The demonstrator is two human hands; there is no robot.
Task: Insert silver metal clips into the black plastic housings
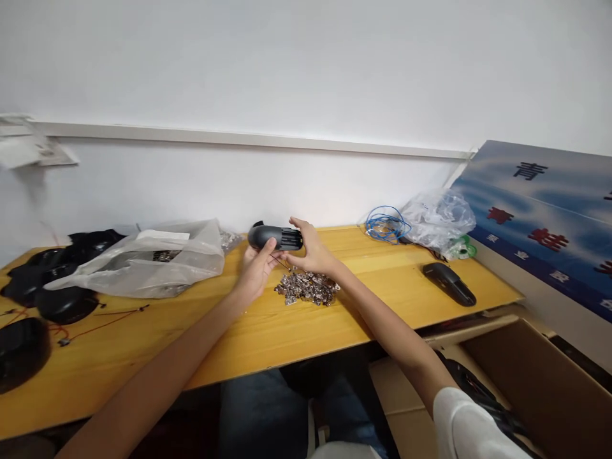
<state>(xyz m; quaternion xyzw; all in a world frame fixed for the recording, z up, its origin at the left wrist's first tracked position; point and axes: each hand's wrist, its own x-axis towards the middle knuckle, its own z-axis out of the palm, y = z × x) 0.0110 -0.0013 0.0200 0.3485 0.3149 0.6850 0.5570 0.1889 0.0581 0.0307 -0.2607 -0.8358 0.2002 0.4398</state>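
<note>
My left hand (255,271) grips the rounded end of a black plastic housing (270,236), its thumb lying along the near side. At the slotted right end of the housing, my right hand (313,248) curves round it with the thumb below and the fingers above. The housing lies sideways, just over the table near the wall. A thin dark wire seems to hang beneath it, though my fingers partly hide it. Just in front of my hands, a heap of small shiny metal pieces (308,288) rests on the yellow wooden table (229,347).
Leftward lie a plastic bag (196,268) with metal parts and black housings (69,305) with red wires. To the right are a blue wire coil (386,224), a clear bag (440,220) and a similar black housing (449,284). Below that stands an open cardboard box (540,376).
</note>
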